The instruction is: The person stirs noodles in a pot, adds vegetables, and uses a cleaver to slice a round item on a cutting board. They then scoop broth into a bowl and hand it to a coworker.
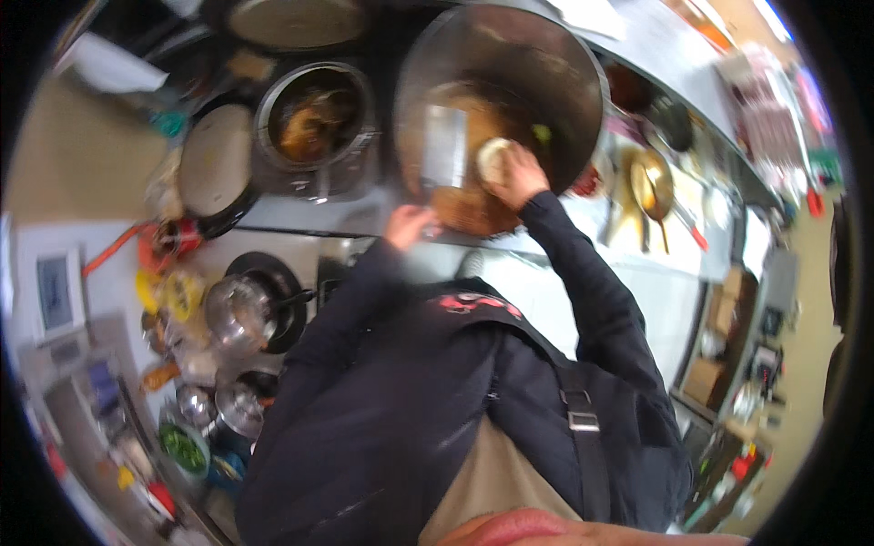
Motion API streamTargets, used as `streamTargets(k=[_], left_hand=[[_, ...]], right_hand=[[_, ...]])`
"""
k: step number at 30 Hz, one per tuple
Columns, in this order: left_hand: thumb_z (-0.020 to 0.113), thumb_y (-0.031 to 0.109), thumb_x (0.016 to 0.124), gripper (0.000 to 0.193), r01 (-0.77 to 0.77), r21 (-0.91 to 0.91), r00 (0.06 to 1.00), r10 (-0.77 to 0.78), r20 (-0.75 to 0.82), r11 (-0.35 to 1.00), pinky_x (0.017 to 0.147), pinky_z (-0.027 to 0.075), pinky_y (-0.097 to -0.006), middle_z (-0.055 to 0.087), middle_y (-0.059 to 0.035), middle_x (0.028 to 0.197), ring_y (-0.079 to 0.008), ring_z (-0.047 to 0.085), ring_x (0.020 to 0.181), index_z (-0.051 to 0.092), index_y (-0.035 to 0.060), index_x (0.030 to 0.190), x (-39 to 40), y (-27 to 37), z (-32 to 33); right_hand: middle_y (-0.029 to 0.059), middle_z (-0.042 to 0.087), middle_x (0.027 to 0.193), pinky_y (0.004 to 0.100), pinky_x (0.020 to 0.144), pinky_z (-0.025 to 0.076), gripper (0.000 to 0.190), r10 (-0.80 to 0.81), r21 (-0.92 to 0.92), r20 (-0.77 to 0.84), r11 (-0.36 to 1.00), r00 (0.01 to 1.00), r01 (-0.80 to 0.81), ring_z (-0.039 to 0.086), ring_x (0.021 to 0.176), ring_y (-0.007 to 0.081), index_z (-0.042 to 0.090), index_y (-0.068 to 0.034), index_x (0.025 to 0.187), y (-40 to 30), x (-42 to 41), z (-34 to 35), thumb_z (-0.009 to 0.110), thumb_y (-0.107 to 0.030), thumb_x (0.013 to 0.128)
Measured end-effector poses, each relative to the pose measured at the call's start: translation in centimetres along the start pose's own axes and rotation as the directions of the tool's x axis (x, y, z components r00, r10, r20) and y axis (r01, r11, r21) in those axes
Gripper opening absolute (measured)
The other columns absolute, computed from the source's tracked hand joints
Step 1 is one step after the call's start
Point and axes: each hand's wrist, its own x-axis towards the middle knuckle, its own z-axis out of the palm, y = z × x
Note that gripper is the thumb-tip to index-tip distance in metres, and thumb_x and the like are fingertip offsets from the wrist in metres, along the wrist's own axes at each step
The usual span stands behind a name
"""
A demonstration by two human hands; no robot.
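In front of me is a large deep metal wok [567,75], its near wall brown and stained. My left hand [411,226] is closed at the wok's near edge, around what looks like the handle of a flat rectangular metal blade [445,145]. Blur hides whether this is a cleaver or a scraper. The blade lies over the wok's inside. To its right, my right hand [522,176] grips a pale round object [490,160] whose kind is unclear. A small green piece [541,133] shows beyond those fingers.
Left of the wok stands a pot of brown liquid [311,126], beside a dark-rimmed round pan [217,160]. On the right counter, a brass-coloured ladle [652,184] lies near a red-tipped handle [698,237]. Metal bowls [235,314] and a container of chopped greens [183,447] sit at left.
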Motion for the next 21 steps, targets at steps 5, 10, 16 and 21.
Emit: streamTargets(k=[5, 10, 16, 21], left_hand=[[0.069, 0.022, 0.096, 0.03, -0.049, 0.152, 0.987, 0.071, -0.142, 0.987, 0.069, 0.059, -0.036, 0.068, -0.0117, 0.099, -0.0206, 0.069, 0.083, 0.058, 0.0009, 0.115, -1.1, -1.6, -0.6], [0.071, 0.023, 0.095, 0.026, -0.113, 0.158, 0.989, 0.126, -0.073, 0.981, 0.067, 0.056, -0.0308, 0.067, -0.0071, 0.094, -0.0156, 0.066, 0.08, 0.06, 0.0031, 0.108, -7.0, -2.3, -2.8], [0.067, 0.025, 0.098, 0.025, -0.146, 0.226, 0.986, 0.16, -0.047, 0.963, 0.067, 0.056, -0.0292, 0.07, -0.008, 0.089, -0.0155, 0.068, 0.076, 0.063, 0.0024, 0.106, -15.8, 1.9, -6.3], [0.064, 0.013, 0.096, 0.038, -0.468, 0.298, 0.758, 0.551, -0.35, 0.832, 0.048, 0.052, -0.0275, 0.068, -0.0095, 0.079, -0.0157, 0.065, 0.058, 0.05, 0.001, 0.129, -20.8, 11.0, -15.8]], right_hand=[[0.0253, 0.043, 0.15, 0.0475, 0.113, 0.038, 0.077, -0.015, -0.003, 0.003, 1.0, 1.0, 0.015, 0.042, 0.137, 0.0457, 0.05, 0.0, 0.138, 0.5, -0.4, 0.4, 0.079, -0.035, 0.077], [0.026, 0.043, 0.15, 0.0478, 0.112, 0.039, 0.078, -0.049, -0.027, 0.012, 0.998, 0.999, 0.05, 0.042, 0.134, 0.0476, 0.048, -0.001, 0.139, 1.3, 0.2, 1.3, 0.078, -0.036, 0.076], [0.026, 0.041, 0.152, 0.0474, 0.116, 0.035, 0.087, -0.033, -0.046, 0.063, 0.998, 0.997, 0.036, 0.039, 0.137, 0.0469, 0.042, -0.001, 0.145, 2.4, 0.5, 2.2, 0.078, -0.039, 0.075], [0.0254, 0.041, 0.152, 0.0469, 0.117, 0.033, 0.089, 0.016, -0.071, 0.106, 0.997, 0.994, -0.008, 0.039, 0.138, 0.0449, 0.042, -0.002, 0.146, 2.6, 1.0, 2.3, 0.078, -0.04, 0.074]])
